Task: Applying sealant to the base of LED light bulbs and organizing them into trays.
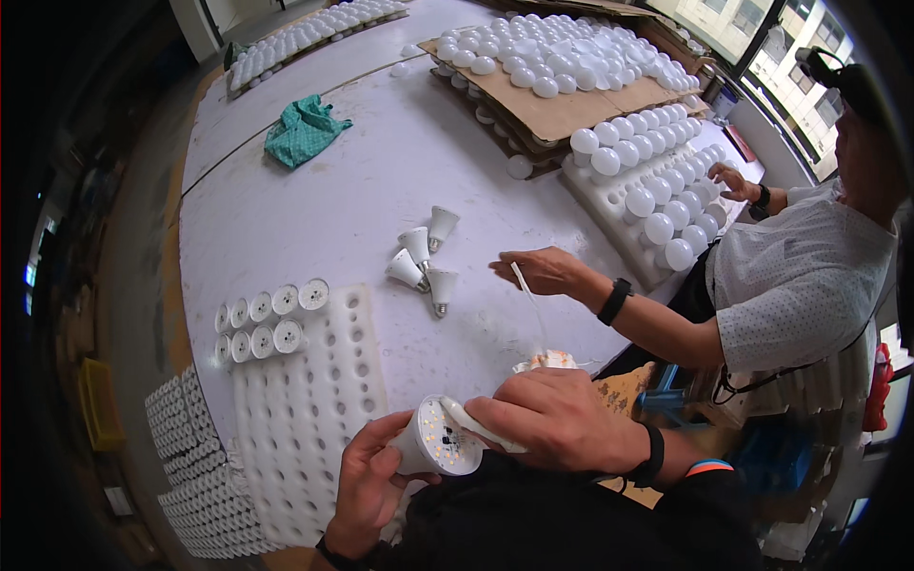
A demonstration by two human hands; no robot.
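My left hand point(367, 481) is closed around a white LED bulb body point(411, 452), tilted so its round board of small yellow LEDs point(447, 440) shows. My right hand point(562, 419) is closed on a smooth white curved piece point(486, 428), which touches the board's rim; its full shape is hidden by the fingers. Just beyond my right knuckles sits a white and orange object point(547, 360), with a thin white tube point(526, 290) rising near it. Whether my right hand touches that object, I cannot tell.
White foam tray point(357, 352) holds several open bulb bodies point(286, 336). Four-sided cluster of bulb bodies point(441, 285) lies mid-table, near a green cloth point(305, 131). At right, a co-worker's hand point(543, 271) reaches over the table; another point(728, 181) touches domed bulbs point(657, 228). Cardboard point(562, 109) carries white domes.
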